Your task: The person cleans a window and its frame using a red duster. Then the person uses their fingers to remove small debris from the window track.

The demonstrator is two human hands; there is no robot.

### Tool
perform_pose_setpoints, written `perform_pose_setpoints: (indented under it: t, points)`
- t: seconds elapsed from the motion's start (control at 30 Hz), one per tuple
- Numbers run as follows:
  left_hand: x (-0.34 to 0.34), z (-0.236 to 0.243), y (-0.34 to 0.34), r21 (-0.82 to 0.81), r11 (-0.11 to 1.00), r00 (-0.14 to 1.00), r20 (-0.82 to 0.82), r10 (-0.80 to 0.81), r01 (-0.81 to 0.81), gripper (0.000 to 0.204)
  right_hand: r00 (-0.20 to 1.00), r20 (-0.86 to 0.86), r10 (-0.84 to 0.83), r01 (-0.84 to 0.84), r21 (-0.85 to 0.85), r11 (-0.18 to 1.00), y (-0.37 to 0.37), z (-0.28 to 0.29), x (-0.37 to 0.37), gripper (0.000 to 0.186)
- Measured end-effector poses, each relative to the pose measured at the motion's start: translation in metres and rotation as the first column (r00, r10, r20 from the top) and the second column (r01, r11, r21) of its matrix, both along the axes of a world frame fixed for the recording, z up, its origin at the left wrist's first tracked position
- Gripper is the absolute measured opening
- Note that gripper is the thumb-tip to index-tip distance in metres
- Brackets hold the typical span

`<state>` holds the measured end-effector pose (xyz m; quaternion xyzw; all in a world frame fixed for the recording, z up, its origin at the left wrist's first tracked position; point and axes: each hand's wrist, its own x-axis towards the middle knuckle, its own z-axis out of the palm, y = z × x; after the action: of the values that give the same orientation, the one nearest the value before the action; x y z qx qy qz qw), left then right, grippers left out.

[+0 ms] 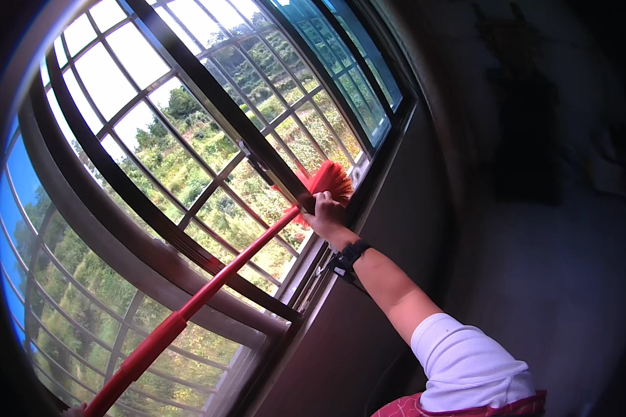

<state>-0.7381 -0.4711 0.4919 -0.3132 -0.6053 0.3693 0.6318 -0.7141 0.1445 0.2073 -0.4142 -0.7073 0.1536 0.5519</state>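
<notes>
A red broom (222,274) slants from the lower left up to the window, its long handle crossing the opening. Its head of red bristles (336,182) is at the sill, beside the dark upright edge of a sliding window sash (257,142). Only a sliver of my left hand (74,411) shows at the bottom edge, closed around the lower handle. My right hand (327,214) has its fingers curled at the low end of the sash edge, close against the broom head. A black band (348,257) circles my right wrist.
Metal bars (146,92) cover the outside of the window, with green slopes beyond. Below it run the sill track (313,271) and a dark wall (389,278). Tinted glass (348,62) fills the upper right pane. Dim furniture (525,125) stands at the right.
</notes>
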Motion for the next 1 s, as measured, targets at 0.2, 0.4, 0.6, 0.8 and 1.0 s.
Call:
perform_pose_setpoints:
  t: [0.2, 0.4, 0.6, 0.8, 1.0]
  points:
    - [-0.044, -0.025, 0.036, 0.234, 0.934, 0.929, 0.188, -0.317, 0.271, 0.008, 0.999, 0.030, 0.019, -0.021, 0.073, 0.997, -0.002, -0.003, -0.002, 0.058]
    - [0.045, -0.058, 0.066, 0.367, 0.930, 0.966, 0.234, -0.109, 0.017, 0.007, 1.000, -0.015, -0.006, 0.005, -0.074, 0.997, -0.015, 0.006, -0.008, 0.054]
    - [-0.040, -0.094, -0.009, 0.374, 0.919, 0.897, 0.439, -0.055, -0.127, 0.012, 0.998, -0.053, 0.034, -0.039, -0.099, 0.994, -0.015, 0.007, 0.001, 0.054]
    - [0.006, 0.000, -0.071, 0.174, 0.976, 0.927, 0.370, 0.061, -0.134, 0.017, 0.995, 0.018, 0.100, -0.100, -0.007, 0.995, -0.036, 0.001, 0.004, 0.049]
    - [-0.010, -0.060, 0.054, 0.366, 0.925, 0.832, 0.540, -0.127, -0.096, 0.023, 0.991, -0.009, 0.134, -0.134, -0.012, 0.991, -0.034, 0.000, -0.001, 0.052]
